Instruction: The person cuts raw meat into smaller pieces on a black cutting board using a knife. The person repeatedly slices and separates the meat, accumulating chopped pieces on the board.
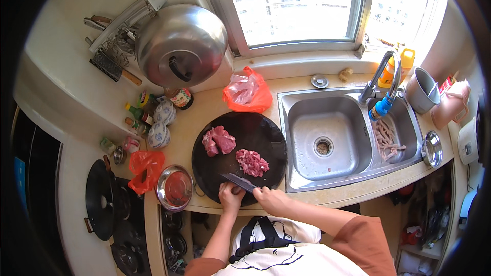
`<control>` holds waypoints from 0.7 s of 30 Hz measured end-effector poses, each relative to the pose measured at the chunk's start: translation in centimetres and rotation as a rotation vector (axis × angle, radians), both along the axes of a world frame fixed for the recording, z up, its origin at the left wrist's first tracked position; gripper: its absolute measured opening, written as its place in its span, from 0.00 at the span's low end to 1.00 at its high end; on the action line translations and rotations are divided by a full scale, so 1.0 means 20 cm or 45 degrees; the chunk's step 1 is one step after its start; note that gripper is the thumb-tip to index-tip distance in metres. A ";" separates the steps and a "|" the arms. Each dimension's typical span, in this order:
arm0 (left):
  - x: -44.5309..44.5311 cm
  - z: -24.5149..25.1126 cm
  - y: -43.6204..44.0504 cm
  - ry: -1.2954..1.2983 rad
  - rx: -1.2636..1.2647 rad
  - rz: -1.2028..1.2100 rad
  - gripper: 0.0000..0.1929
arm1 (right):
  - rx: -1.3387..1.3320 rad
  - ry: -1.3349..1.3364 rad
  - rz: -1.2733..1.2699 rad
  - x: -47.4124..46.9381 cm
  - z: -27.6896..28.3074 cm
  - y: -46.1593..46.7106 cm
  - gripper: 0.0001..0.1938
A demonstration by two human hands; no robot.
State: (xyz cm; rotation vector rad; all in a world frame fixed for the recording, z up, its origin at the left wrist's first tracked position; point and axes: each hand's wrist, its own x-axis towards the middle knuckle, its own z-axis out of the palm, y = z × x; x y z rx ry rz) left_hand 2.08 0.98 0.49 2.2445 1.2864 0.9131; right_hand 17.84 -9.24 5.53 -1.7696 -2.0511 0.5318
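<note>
On a round black cutting board [215, 122] lie larger pieces of raw meat [220, 140] and, to their right, a heap of chopped raw meat [252, 163]. My right hand [270, 199] grips the handle of a kitchen knife [239, 181], its blade pointing left over the near part of the board. My left hand [231, 198] is at the board's near edge, just below the blade, its fingers curled round a small brownish thing that I cannot identify. A metal bowl [175, 188] with reddish contents stands left of the board.
Right of the board is a double steel sink [284, 142], with chicken feet [385, 138] in its smaller basin beneath the faucet [383, 73]. Plastic bags [249, 92] sit behind and left of the board. A large metal lid [182, 46] hangs at the upper left; a wok [100, 199] stands at the left.
</note>
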 end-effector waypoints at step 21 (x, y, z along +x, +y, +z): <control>-0.01 0.04 -0.02 0.087 0.046 -0.061 0.17 | -0.146 0.472 -0.334 0.22 -0.01 0.11 0.12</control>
